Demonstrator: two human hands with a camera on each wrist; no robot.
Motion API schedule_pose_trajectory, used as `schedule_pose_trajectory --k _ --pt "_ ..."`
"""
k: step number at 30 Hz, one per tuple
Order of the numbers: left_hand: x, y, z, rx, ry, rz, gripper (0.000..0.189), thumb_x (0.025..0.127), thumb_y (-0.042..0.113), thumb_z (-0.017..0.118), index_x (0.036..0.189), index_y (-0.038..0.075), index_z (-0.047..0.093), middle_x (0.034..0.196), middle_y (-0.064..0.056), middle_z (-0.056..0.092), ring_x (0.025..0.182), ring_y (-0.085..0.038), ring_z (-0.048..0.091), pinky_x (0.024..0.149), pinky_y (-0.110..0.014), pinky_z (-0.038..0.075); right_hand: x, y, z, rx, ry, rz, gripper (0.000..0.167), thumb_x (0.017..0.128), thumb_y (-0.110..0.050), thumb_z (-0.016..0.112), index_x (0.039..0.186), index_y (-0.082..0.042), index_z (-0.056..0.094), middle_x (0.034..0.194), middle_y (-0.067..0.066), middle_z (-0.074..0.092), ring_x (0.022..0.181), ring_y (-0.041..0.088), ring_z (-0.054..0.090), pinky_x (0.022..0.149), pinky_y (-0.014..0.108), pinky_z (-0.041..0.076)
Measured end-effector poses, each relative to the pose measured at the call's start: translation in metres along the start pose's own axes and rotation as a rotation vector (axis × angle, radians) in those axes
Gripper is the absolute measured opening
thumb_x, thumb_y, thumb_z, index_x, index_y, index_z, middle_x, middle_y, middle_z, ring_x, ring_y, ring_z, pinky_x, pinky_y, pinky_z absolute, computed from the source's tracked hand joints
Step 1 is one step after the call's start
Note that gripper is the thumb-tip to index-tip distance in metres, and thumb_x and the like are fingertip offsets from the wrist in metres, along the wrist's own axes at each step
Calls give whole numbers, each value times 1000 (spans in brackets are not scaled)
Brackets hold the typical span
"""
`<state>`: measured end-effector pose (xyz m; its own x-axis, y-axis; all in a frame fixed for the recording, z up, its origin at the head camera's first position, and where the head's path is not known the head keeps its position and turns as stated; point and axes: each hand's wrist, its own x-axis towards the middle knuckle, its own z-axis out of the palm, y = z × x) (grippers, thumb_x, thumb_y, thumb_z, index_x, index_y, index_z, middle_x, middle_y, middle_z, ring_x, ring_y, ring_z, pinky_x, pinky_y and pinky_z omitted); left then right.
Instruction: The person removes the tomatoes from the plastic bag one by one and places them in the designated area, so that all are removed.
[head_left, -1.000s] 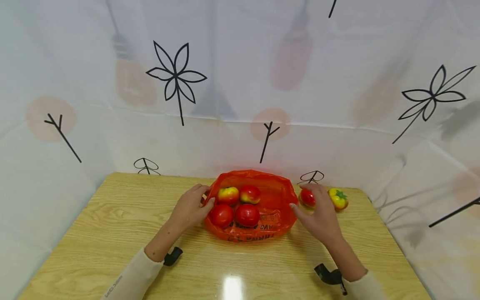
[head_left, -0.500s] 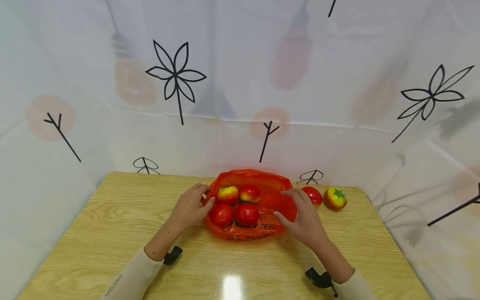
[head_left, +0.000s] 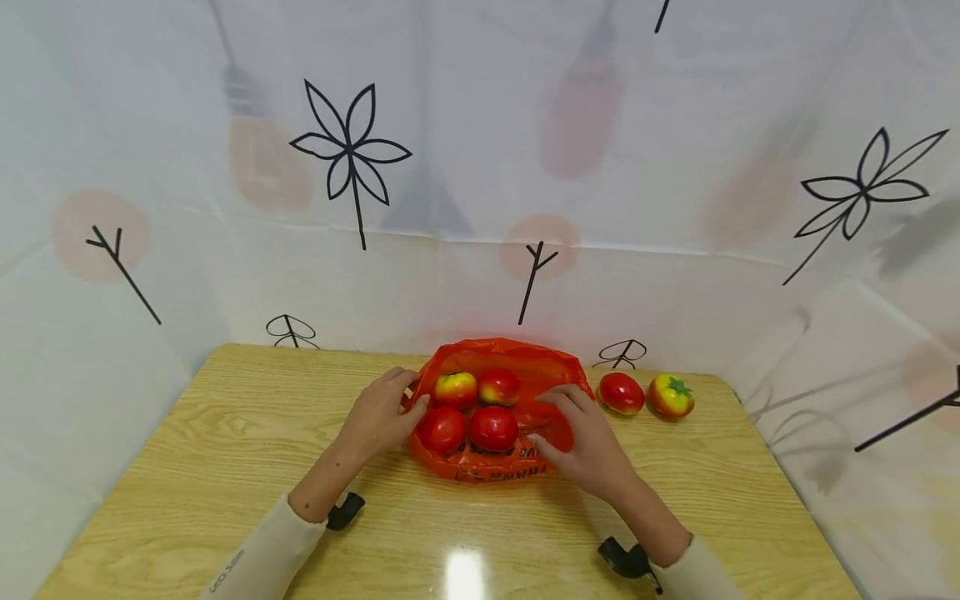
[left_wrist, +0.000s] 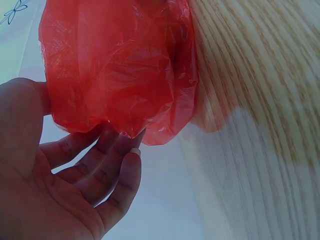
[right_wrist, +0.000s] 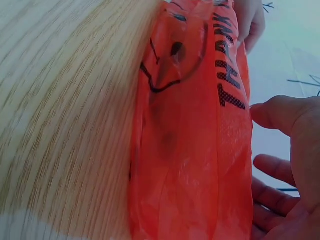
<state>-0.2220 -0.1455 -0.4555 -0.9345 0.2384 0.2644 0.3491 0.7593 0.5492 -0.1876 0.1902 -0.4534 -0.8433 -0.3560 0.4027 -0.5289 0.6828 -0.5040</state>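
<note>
A red plastic bag (head_left: 498, 344) lies open on the table, with two red fruits (head_left: 493, 429) in front and two red-and-yellow fruits (head_left: 455, 389) behind them inside it. My left hand (head_left: 378, 421) holds the bag's left rim between thumb and fingers. In the left wrist view, that hand's fingers touch the outside of the bag (left_wrist: 115, 65). Over the right part of the opening hovers my right hand (head_left: 588, 446), thumb and fingers apart with nothing between them. The right wrist view shows this hand (right_wrist: 305, 150) beside the bag's printed wall (right_wrist: 185, 175).
To the right of the bag, a red fruit (head_left: 621, 393) and a red-and-yellow fruit with a green calyx (head_left: 671, 397) rest on the wooden table (head_left: 262, 433). A white cloth with printed plants (head_left: 480, 167) hangs behind the table.
My right hand has moved left, from over the red fruit beside the bag to over the bag's opening, uncovering that fruit. My left hand stays at the rim.
</note>
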Motion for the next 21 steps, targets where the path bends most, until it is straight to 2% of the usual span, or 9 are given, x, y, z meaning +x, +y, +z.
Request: schedule_pose_trajectory --k 5,13,21 --pt "0 0 0 2 -2 -2 33 99 24 71 126 6 70 113 -6 69 86 -17 63 74 -30 56 3 -2 6 -7 -19 -22 50 87 -24 88 130 -11 67 131 1 60 121 24 60 102 50 56" --pt "0 0 0 5 -2 -3 32 98 24 72 124 6 70 112 -6 68 86 -18 62 74 -31 57 9 -7 12 -2 -57 -48 52 88 -26 88 131 -10 65 132 4 60 120 31 63 99 47 58" --pt "0 1 0 0 -1 1 33 98 23 73 125 5 70 112 -8 68 85 -18 62 74 -31 57 17 -13 18 -8 -124 -45 57 89 -31 87 137 -9 64 135 1 59 123 28 63 103 45 56"
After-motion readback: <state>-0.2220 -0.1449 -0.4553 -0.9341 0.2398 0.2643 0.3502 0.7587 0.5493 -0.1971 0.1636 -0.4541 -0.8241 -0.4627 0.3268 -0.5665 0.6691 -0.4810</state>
